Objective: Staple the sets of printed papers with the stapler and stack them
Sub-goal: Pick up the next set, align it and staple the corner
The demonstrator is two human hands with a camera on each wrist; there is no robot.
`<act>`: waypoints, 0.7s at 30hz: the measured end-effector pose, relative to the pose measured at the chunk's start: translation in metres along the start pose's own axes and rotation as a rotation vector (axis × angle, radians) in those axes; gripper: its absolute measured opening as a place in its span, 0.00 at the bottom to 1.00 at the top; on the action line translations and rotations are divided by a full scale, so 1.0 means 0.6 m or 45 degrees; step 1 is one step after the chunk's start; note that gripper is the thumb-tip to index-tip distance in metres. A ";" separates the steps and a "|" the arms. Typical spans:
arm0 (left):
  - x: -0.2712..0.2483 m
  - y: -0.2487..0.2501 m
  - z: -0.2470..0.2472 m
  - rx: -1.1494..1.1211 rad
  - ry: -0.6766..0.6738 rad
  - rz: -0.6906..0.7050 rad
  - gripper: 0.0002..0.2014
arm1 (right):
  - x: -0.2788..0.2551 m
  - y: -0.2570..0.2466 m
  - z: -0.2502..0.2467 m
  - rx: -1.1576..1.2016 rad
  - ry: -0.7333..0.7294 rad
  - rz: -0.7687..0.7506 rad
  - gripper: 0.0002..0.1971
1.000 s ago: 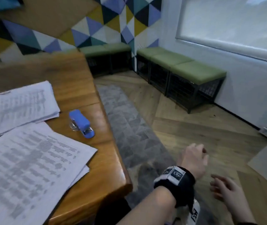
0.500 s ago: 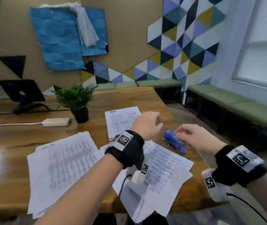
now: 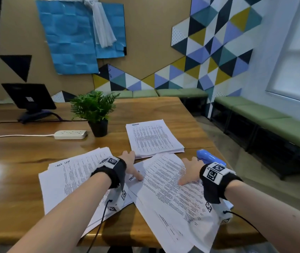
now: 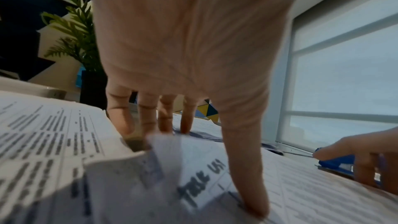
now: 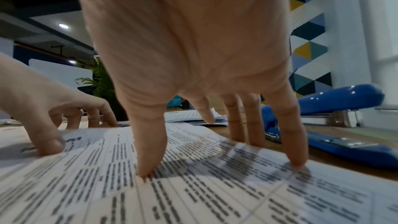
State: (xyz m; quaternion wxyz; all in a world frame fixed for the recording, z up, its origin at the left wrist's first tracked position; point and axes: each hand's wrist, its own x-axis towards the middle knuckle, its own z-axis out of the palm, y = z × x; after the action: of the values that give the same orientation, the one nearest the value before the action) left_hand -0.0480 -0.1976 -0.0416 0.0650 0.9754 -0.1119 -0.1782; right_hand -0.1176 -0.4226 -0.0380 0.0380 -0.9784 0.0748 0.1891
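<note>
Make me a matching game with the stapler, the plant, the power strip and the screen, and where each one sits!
Things:
1. stapler
2. plant
3. power strip
4. screen

Places:
A. far left end of the table
B. in a black pot
C. beside the right hand
D. left of the pot, on a white cord

Pairs: 1-C, 2-B, 3-D, 4-A

A wooden table carries a potted plant with a black pot, standing just right of a white power strip whose cord runs off to the left. Behind these, a dark tablet tilts on a stand. Green benches line the walls. Blue paper and coloured triangle panels cover the far wall.
</note>
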 end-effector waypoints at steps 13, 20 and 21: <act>-0.045 0.000 -0.111 -0.357 0.029 0.470 0.12 | -0.005 0.029 -0.039 0.899 0.125 -0.191 0.26; -0.099 0.016 -0.193 -1.093 0.703 0.701 0.11 | -0.021 0.050 -0.072 1.920 0.035 -0.330 0.18; -0.101 0.017 -0.193 -1.309 0.798 0.674 0.13 | -0.026 0.054 -0.081 2.032 0.072 -0.384 0.18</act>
State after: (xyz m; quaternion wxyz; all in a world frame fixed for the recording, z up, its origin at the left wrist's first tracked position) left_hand -0.0633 -0.1828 0.0878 0.5939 0.7653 -0.2245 0.1056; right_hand -0.1194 -0.4576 0.0115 0.7474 -0.6604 0.0555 0.0468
